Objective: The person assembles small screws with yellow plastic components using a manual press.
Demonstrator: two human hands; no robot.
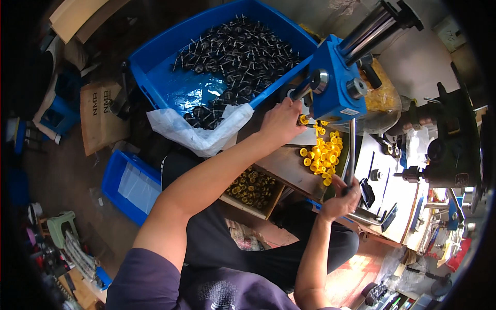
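Note:
In front of me stands a blue hand-lever press [330,77] with a shiny steel column. My left hand [281,121] reaches under its ram, fingers closed around a small part with a yellow cap [303,119] and a dark stem; the fingers hide much of it. The press's long steel lever [352,150] hangs down on the right. My right hand [341,199] is wrapped around the lever's lower end. Between both hands, a pile of small yellow caps [324,155] lies on the bench beside the press.
A big blue bin [150,62] of black parts with metal shafts stands at the far left of the bench. Below it, an open drawer [253,209] holds many small dark and yellow pieces. A drill press [449,150] stands right; a smaller blue tray [116,178] lies left.

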